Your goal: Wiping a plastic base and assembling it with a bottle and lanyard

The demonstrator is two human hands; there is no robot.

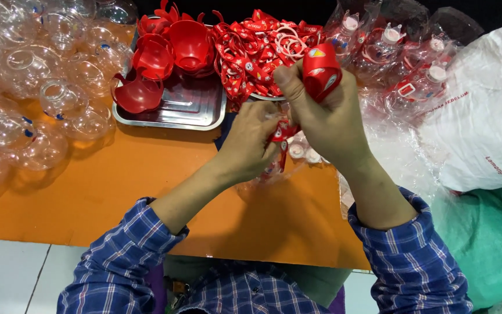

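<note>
Seeing an orange table [106,192] filling the frame's middle, clear plastic bottles [36,87] heaped upper left, bagged bottles [413,64] and a white sack [483,128] on the right. A steel tray [190,107] at top centre holds red cups [169,52], with a pile of red straps [251,52] beside it. My right hand [326,122] sits just right of centre, fingers curled tight around a red strap [321,72]. My left hand [248,145] at centre pinches the strap's lower end [280,136] over a clear bottle; I can't tell its exact grip.
</note>
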